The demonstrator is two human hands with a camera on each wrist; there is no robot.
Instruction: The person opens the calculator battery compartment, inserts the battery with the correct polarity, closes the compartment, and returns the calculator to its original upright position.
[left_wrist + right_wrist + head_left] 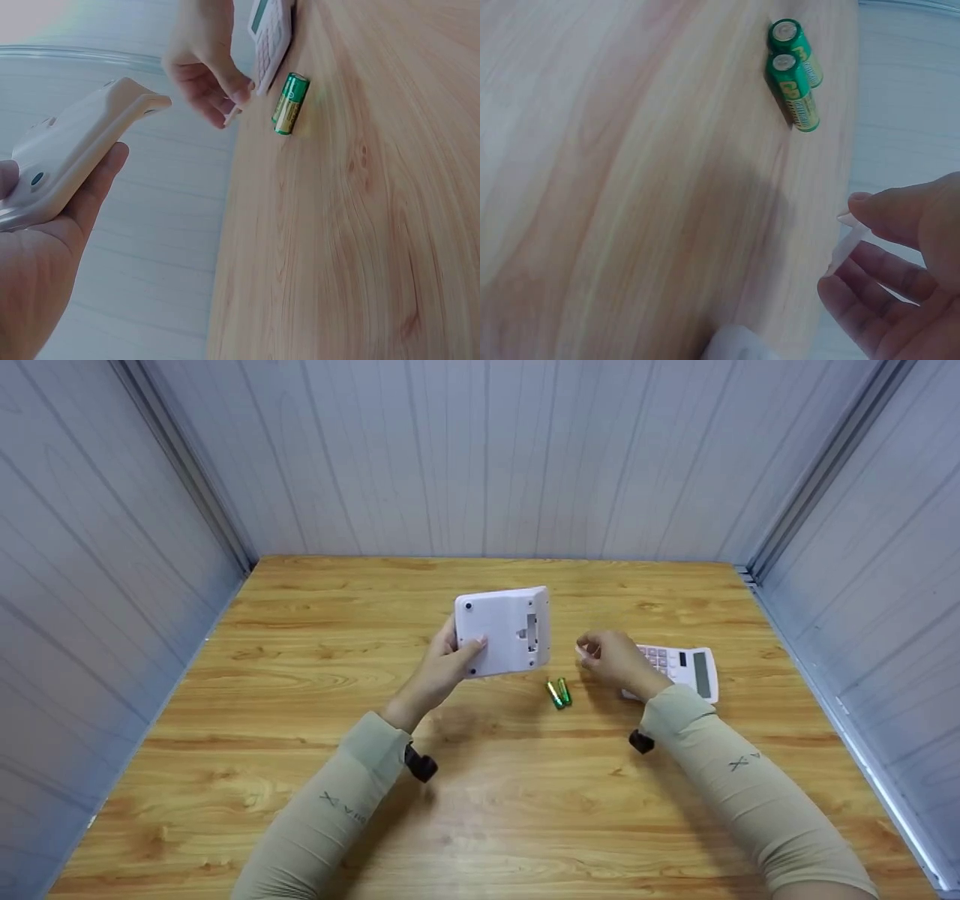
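Note:
My left hand [444,661] grips a white calculator [495,631] by its left edge, its back turned toward me and the thumb lying on that back. An uncovered battery compartment [532,632] shows near its right side. Between thumb and fingers, my right hand [616,661] pinches a small white battery cover [847,249], held above the table. Two green batteries [559,692] lie side by side on the wood between the hands. In the left wrist view the calculator is tilted, seen from its edge.
A second calculator [703,675], pale pink with keys and screen upward, lies on the wooden table [300,690], partly behind the right hand and forearm. Pale panel walls [480,457] enclose the table at the back and on both sides.

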